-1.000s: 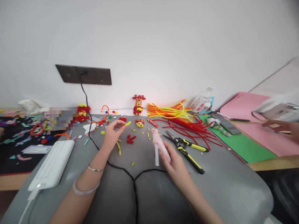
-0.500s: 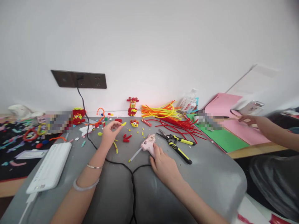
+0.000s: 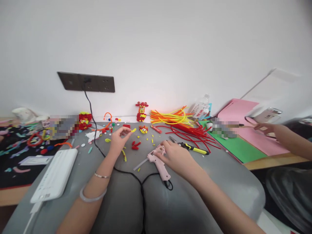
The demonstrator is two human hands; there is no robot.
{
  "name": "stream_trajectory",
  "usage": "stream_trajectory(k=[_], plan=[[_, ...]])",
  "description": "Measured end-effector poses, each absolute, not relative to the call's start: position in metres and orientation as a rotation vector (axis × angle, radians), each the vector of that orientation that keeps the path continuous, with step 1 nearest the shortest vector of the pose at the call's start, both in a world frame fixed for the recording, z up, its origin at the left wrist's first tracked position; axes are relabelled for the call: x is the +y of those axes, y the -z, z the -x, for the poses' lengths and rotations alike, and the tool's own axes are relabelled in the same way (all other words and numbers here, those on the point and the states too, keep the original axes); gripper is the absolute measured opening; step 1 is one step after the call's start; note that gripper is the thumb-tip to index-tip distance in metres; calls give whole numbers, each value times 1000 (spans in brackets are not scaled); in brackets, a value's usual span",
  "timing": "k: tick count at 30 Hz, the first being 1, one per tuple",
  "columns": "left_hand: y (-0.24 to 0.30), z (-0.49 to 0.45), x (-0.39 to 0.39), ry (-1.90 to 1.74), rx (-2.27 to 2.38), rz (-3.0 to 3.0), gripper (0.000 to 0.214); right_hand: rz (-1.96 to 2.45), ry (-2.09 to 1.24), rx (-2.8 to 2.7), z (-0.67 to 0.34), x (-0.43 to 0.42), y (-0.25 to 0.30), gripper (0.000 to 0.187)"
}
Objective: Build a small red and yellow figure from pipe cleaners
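My left hand [image 3: 119,139] pinches a small yellow fuzzy piece [image 3: 133,130], which looks like pipe cleaner, between thumb and fingertips. A pink hot glue gun [image 3: 162,169] lies on the grey table with a clear glue stick [image 3: 140,164] poking out of its back. Over the gun's front end is my right hand [image 3: 176,156], thumb and fingers apart, close to or touching the gun; its handle is free. Just beyond the left hand sit a small red and yellow face figure [image 3: 143,130] and short red fuzzy pieces [image 3: 136,145]. Pliers [image 3: 195,149] with yellow-black handles lie partly hidden behind my right hand.
A finished-looking red figure [image 3: 141,112] stands by the wall. Orange-yellow [image 3: 170,117] and red pipe cleaners [image 3: 195,131] lie right of it. A black cord [image 3: 142,201] crosses the table. A white power strip [image 3: 55,175] lies left. Another person's hand [image 3: 268,128] is over pink paper.
My right hand has left the glue gun's handle and shifted forward over its front end, covering part of the pliers. My left hand keeps the yellow piece. The view has shifted slightly.
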State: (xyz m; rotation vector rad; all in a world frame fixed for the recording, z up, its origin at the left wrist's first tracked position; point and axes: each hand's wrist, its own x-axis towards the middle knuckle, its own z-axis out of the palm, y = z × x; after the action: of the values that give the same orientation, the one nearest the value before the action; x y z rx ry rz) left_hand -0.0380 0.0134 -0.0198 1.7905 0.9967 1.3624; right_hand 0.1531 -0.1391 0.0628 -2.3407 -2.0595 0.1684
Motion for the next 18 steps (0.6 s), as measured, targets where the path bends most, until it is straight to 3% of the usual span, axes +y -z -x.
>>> stream_trajectory(k=[4, 10, 18], plan=[[25, 38, 18, -1375, 999, -1776, 15, 2044, -172, -2135, -153, -73, -68, 18], [27, 39, 21, -1429, 1027, -1731, 12, 1902, -190, -2415, -136, -2, -39, 13], [24, 38, 18, -1405, 999, -1728, 10, 1866, -144, -2424, -132, 6, -23, 10]])
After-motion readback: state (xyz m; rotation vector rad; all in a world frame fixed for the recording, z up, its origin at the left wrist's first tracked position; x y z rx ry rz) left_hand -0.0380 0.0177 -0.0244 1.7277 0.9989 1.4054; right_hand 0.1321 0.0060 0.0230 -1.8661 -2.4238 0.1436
